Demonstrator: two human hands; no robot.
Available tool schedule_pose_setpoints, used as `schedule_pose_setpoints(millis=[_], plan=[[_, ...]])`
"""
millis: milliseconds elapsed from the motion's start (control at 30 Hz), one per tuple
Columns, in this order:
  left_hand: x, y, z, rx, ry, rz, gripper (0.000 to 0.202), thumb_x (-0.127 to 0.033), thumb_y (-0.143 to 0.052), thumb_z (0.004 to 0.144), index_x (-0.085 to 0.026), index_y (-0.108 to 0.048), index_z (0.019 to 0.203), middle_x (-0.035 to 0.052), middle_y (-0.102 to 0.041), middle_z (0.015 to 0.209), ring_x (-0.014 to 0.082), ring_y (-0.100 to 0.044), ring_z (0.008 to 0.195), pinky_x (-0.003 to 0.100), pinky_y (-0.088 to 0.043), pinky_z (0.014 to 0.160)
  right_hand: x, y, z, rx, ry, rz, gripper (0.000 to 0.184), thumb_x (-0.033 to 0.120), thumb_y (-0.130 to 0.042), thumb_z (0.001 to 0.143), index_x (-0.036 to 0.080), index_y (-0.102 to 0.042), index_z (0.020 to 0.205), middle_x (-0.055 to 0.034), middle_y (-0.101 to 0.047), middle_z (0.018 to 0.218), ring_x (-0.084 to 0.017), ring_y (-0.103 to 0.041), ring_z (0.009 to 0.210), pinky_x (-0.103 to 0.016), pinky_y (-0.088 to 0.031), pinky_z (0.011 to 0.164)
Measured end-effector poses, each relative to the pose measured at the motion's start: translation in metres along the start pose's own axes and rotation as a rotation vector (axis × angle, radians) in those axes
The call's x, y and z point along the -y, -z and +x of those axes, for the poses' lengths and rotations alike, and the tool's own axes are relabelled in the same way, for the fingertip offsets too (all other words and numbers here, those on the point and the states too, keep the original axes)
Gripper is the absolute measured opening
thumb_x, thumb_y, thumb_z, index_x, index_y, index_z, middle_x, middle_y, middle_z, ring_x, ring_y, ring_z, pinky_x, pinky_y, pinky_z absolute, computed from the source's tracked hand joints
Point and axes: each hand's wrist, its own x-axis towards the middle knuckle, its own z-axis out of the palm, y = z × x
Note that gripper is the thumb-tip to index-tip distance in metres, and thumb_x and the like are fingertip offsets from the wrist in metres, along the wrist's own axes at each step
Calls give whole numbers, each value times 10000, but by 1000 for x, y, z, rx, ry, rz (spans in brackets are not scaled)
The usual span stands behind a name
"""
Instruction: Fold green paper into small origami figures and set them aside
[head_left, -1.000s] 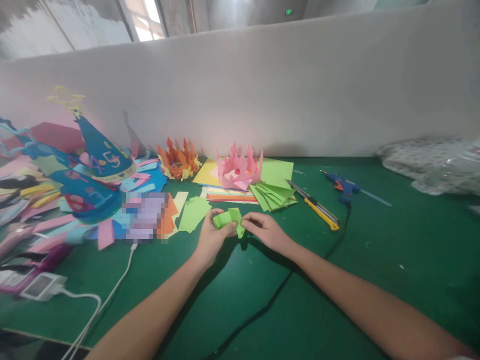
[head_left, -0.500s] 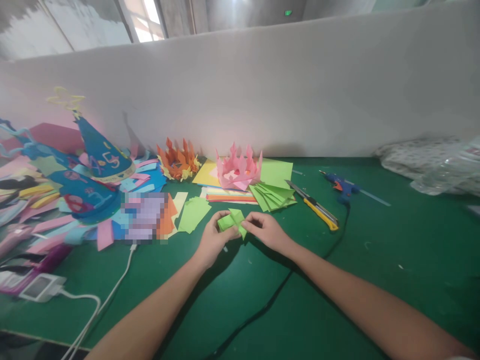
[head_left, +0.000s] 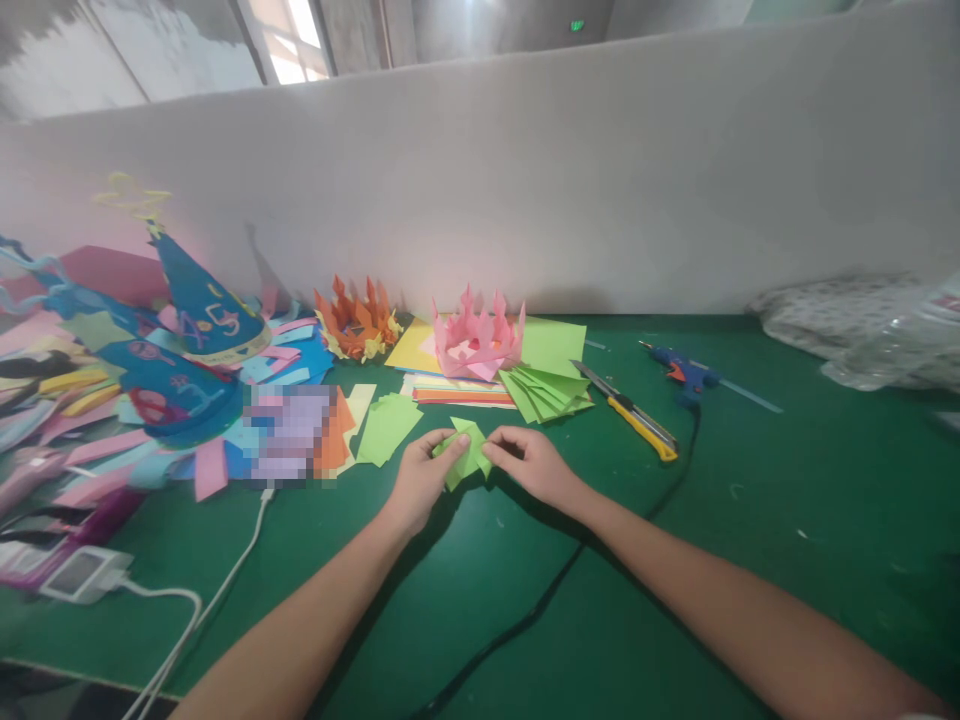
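A folded piece of light green paper [head_left: 470, 458] is held just above the green table between my two hands. My left hand [head_left: 429, 470] pinches its left side, thumb lying across the front and fingers behind. At the paper's right edge, my right hand [head_left: 531, 462] grips it between thumb and curled fingers. Beyond my hands lie a fan of green paper pieces [head_left: 546, 392] and, to the left, a small stack of cut light green paper [head_left: 388, 428]. The fingertips behind the paper are hidden.
A pink paper crown [head_left: 478, 340] stands on coloured sheets, beside an orange paper crown [head_left: 355, 322]. To the right lie a yellow utility knife [head_left: 634, 420] and a blue glue gun [head_left: 681, 370] with its cord [head_left: 559, 585]. Blue party hats [head_left: 202, 300] crowd the left.
My left thumb has moved up across the front of the green paper, and the paper has turned slightly. My right hand keeps nearly the same place.
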Motion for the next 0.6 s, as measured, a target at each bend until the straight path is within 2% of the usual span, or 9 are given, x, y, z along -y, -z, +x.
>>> schedule_pose_setpoints(millis=[100,200,367,600], plan=[[0,-1,1,-9,47,-146,449,-436,-788,554,-139,-630,852,-20,-624,610,86,-536,480,198,-418,486,1,0,-1,21,3,62,268,393,-496,834,168,-559,702,12,-525,623,-124,-478,592,-237,-377,567],[-1,-1,1,-15,83,-244,473,-401,-810,540,-134,-616,878,6,-656,664,103,-579,523,216,-448,527,2,1,-1,20,3,78,275,394,-512,824,169,-554,672,8,-542,623,-126,-493,594,-240,-391,580],[-3,-2,0,34,101,-283,448,-363,-820,540,-122,-623,863,14,-667,682,102,-591,542,205,-449,527,1,1,-1,-13,20,49,271,368,-510,834,174,-536,645,13,-536,605,-126,-501,588,-240,-399,580],[-3,-4,0,18,128,-331,447,-356,-832,510,-127,-628,836,2,-662,664,93,-579,530,200,-437,516,-2,1,1,-32,36,2,251,303,-493,847,180,-540,633,6,-570,601,-138,-540,607,-261,-425,623]])
